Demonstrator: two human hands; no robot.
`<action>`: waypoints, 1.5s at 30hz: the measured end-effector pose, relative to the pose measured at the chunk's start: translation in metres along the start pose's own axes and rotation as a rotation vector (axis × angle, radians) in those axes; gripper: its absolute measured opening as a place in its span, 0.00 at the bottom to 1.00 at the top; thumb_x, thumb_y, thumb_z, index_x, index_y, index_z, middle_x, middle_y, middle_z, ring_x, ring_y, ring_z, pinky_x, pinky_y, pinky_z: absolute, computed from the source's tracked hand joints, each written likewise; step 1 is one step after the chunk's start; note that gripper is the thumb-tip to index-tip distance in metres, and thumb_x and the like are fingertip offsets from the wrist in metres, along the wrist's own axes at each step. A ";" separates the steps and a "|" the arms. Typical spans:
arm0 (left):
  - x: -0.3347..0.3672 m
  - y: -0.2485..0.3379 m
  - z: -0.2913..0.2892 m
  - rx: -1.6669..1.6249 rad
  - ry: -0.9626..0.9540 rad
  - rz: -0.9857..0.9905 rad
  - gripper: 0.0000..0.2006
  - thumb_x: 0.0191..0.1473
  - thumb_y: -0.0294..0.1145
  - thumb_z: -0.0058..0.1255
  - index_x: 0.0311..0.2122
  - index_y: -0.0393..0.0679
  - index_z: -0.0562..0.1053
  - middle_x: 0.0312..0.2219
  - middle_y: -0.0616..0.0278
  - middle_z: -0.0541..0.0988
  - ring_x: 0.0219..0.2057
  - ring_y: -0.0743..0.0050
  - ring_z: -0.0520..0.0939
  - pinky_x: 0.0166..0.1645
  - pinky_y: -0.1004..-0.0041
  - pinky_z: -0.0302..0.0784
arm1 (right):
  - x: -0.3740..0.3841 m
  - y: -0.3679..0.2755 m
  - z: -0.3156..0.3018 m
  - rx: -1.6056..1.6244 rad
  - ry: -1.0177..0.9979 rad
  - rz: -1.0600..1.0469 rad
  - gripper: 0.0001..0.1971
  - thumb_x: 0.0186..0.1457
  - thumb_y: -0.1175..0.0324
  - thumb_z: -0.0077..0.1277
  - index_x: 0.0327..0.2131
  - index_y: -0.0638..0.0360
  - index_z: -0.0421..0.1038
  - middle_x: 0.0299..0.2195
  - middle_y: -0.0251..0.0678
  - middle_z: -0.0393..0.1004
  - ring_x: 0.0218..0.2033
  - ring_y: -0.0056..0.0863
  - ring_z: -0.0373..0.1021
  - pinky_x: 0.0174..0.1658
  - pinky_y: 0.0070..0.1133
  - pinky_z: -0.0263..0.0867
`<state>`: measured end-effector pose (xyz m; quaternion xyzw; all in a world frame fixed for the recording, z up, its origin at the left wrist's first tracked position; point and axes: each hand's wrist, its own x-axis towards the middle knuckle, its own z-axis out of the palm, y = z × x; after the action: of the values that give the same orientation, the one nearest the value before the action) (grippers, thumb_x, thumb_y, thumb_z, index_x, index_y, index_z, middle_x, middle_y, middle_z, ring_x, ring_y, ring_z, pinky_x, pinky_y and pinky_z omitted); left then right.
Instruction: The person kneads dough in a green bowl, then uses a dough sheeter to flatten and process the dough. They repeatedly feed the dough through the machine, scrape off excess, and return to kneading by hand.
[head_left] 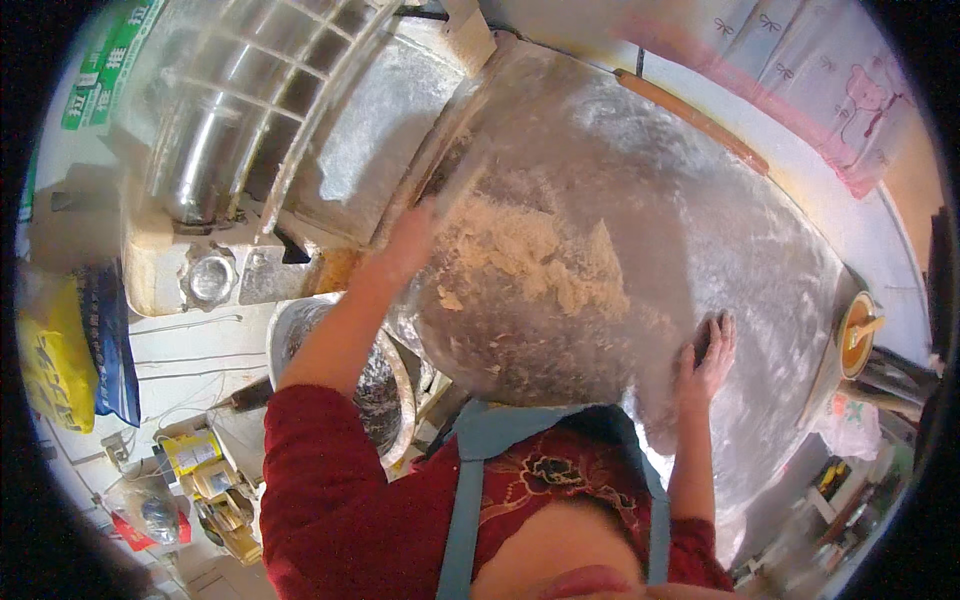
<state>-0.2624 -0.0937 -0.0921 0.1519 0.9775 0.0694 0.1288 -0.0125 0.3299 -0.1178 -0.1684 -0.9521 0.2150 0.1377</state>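
My left hand (405, 242) is at the left side of a worn, flour-dusted metal worktop (765, 260). Its fingers are blurred and look closed around a thin, pale, straight-edged thing (458, 188), whose kind I cannot make out. Just right of it lies a loose patch of beige, crumbly flour or dough scraps (530, 255). My right hand (710, 358) rests on the worktop near its front, fingers spread, holding nothing. A dark, damp-looking area of the surface lies between the two hands.
A floury machine with metal rollers (205, 165) stands at the left. Below it is a round tub (402, 395) with a whitened rim. A long wooden stick (690, 120) lies along the far edge. At the right edge sits a bowl (858, 340) with a light-handled utensil.
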 end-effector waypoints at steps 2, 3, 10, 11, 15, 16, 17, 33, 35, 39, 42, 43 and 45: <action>-0.027 0.031 0.007 -0.247 -0.105 -0.037 0.13 0.52 0.27 0.38 0.43 0.38 0.67 0.30 0.41 0.75 0.35 0.42 0.76 0.40 0.55 0.70 | 0.000 -0.001 0.000 0.007 0.001 -0.014 0.26 0.46 0.72 0.47 0.52 0.59 0.60 0.58 0.44 0.55 0.60 0.44 0.49 0.61 0.36 0.44; -0.044 0.045 0.012 -0.223 -0.047 0.091 0.13 0.51 0.27 0.39 0.43 0.38 0.67 0.30 0.42 0.75 0.36 0.42 0.76 0.40 0.56 0.71 | 0.000 -0.002 -0.001 0.004 0.000 -0.017 0.26 0.46 0.71 0.47 0.52 0.59 0.60 0.58 0.44 0.55 0.60 0.43 0.49 0.61 0.36 0.44; -0.050 0.033 0.028 -0.110 0.010 0.123 0.13 0.51 0.27 0.39 0.43 0.38 0.68 0.35 0.40 0.74 0.39 0.42 0.75 0.44 0.56 0.70 | 0.000 -0.001 -0.002 0.000 -0.041 0.002 0.25 0.47 0.71 0.47 0.52 0.59 0.61 0.58 0.43 0.55 0.61 0.44 0.48 0.62 0.38 0.42; -0.047 0.019 0.024 -0.074 0.105 0.077 0.14 0.51 0.28 0.40 0.44 0.38 0.68 0.36 0.40 0.74 0.40 0.42 0.75 0.45 0.55 0.70 | 0.000 -0.001 -0.001 0.007 -0.028 -0.007 0.25 0.48 0.71 0.47 0.52 0.59 0.61 0.58 0.43 0.55 0.61 0.44 0.48 0.62 0.38 0.42; -0.041 -0.019 0.007 -0.029 0.119 -0.210 0.14 0.50 0.26 0.39 0.42 0.34 0.67 0.34 0.39 0.74 0.39 0.41 0.75 0.44 0.53 0.69 | 0.000 0.001 0.000 -0.020 -0.015 -0.004 0.24 0.48 0.71 0.47 0.52 0.59 0.61 0.58 0.44 0.55 0.61 0.44 0.49 0.62 0.38 0.43; -0.036 -0.021 0.005 -0.068 0.093 -0.252 0.13 0.49 0.24 0.38 0.41 0.32 0.67 0.33 0.38 0.74 0.38 0.40 0.75 0.43 0.53 0.69 | 0.001 0.002 0.001 -0.010 0.005 -0.028 0.24 0.48 0.72 0.47 0.52 0.59 0.61 0.58 0.44 0.56 0.60 0.45 0.49 0.61 0.38 0.44; -0.028 -0.020 0.003 -0.074 0.124 -0.253 0.12 0.49 0.24 0.38 0.40 0.32 0.67 0.32 0.38 0.74 0.38 0.40 0.75 0.42 0.53 0.70 | 0.001 0.003 0.001 -0.004 0.015 -0.036 0.24 0.48 0.73 0.47 0.52 0.59 0.61 0.58 0.44 0.56 0.60 0.45 0.50 0.61 0.38 0.45; 0.030 0.111 0.014 -0.132 0.004 0.137 0.12 0.52 0.26 0.35 0.41 0.40 0.67 0.35 0.43 0.74 0.38 0.45 0.76 0.42 0.53 0.70 | 0.003 -0.002 -0.002 0.007 0.039 -0.033 0.25 0.47 0.75 0.48 0.51 0.59 0.62 0.57 0.44 0.57 0.59 0.44 0.51 0.61 0.37 0.45; 0.004 0.114 0.037 -0.263 -0.086 0.215 0.13 0.53 0.28 0.33 0.43 0.41 0.67 0.36 0.44 0.74 0.39 0.45 0.76 0.44 0.53 0.69 | 0.001 -0.002 -0.001 0.039 0.025 0.012 0.24 0.47 0.73 0.48 0.51 0.58 0.62 0.58 0.44 0.56 0.60 0.43 0.51 0.61 0.36 0.45; -0.064 0.085 0.052 -0.439 -0.145 -0.043 0.15 0.54 0.30 0.34 0.45 0.42 0.67 0.36 0.46 0.74 0.39 0.45 0.76 0.45 0.55 0.69 | -0.001 0.003 0.001 0.050 -0.019 0.011 0.23 0.49 0.70 0.48 0.52 0.58 0.62 0.58 0.42 0.55 0.60 0.41 0.49 0.61 0.33 0.44; -0.128 0.033 0.031 -0.283 0.066 -0.137 0.15 0.52 0.29 0.38 0.45 0.43 0.69 0.38 0.48 0.74 0.40 0.48 0.76 0.45 0.58 0.70 | -0.001 0.008 0.005 0.042 -0.019 -0.013 0.24 0.50 0.66 0.48 0.52 0.57 0.62 0.58 0.41 0.56 0.60 0.41 0.50 0.61 0.33 0.44; -0.154 0.015 0.023 -0.207 0.177 -0.098 0.15 0.51 0.28 0.39 0.45 0.42 0.69 0.37 0.48 0.75 0.40 0.48 0.76 0.45 0.59 0.71 | -0.001 0.010 0.006 0.058 0.002 -0.022 0.24 0.50 0.66 0.48 0.52 0.57 0.62 0.58 0.41 0.56 0.60 0.41 0.50 0.61 0.33 0.44; -0.201 -0.021 0.007 -0.062 0.189 -0.168 0.16 0.50 0.25 0.37 0.45 0.40 0.68 0.34 0.45 0.74 0.38 0.47 0.77 0.42 0.58 0.72 | -0.002 0.013 0.008 0.034 0.007 -0.027 0.24 0.50 0.66 0.48 0.52 0.56 0.62 0.58 0.41 0.56 0.59 0.41 0.50 0.61 0.33 0.44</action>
<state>-0.0815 -0.1763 -0.0565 0.0581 0.9920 0.1025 0.0460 -0.0100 0.3369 -0.1311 -0.1540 -0.9500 0.2288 0.1466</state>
